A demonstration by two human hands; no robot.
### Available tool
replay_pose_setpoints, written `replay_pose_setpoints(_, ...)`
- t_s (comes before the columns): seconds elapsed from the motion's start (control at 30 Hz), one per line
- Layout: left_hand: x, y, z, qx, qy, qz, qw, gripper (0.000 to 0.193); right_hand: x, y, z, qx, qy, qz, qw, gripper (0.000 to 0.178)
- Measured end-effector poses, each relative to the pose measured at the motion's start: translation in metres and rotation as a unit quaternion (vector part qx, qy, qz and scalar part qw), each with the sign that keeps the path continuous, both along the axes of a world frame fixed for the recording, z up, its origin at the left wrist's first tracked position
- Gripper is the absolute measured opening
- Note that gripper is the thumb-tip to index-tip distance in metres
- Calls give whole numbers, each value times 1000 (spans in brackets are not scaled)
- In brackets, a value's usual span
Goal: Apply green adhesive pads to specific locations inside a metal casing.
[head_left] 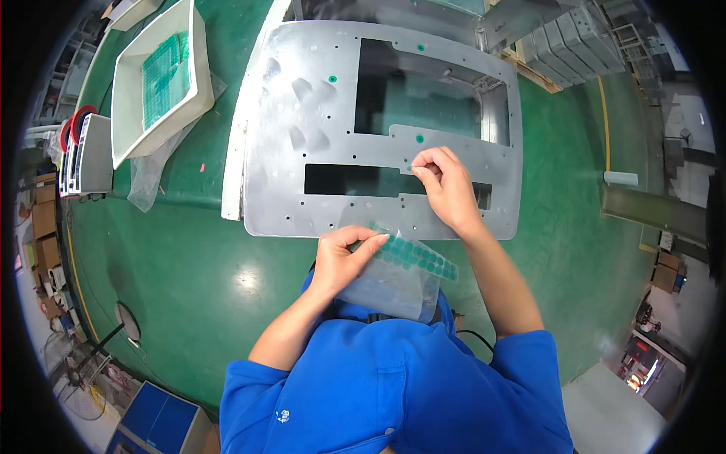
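My left hand [342, 261] pinches a sheet of round green stickers [416, 256] between thumb and fingers. A clear plastic bag [393, 289] hangs below that sheet, in front of my blue shirt. Over the grey metal panel [302, 113], the thumb and fingers of my right hand [446, 184] are closed around a small green sticker [410, 168]. It is close to the strip between the panel's two cutouts; whether it touches the metal I cannot tell. Several green dots, one a green dot [333, 79] at upper left, sit on the panel.
A white bin [200, 83] with green sheets [168, 76] stands on the green surface at left, clear plastic film [146, 178] beneath it. Grey boxes [571, 45] are stacked on a pallet at the far right. A fan [127, 321] stands at lower left.
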State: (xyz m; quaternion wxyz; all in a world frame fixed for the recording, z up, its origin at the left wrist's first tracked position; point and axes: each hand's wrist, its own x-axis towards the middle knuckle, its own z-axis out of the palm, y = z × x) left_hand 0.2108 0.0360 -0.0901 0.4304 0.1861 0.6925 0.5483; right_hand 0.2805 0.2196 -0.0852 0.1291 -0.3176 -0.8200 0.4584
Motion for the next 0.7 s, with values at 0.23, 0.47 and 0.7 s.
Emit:
replay_pose_setpoints(0.23, -7, -3, -5, -12, -39, 4, 999, 14, -13, 13, -14, 55, -98, 18, 993, 2)
replay_pose_setpoints(0.47, -11, 1, -4, -4, -35, -9, 999, 14, -16, 15, -13, 76, -114, 28, 990, 3)
replay_pose_setpoints(0.7, -14, 7, -3, -8, -46, -18, 999, 14, -17, 20, -10, 37, -138, 39, 989, 5)
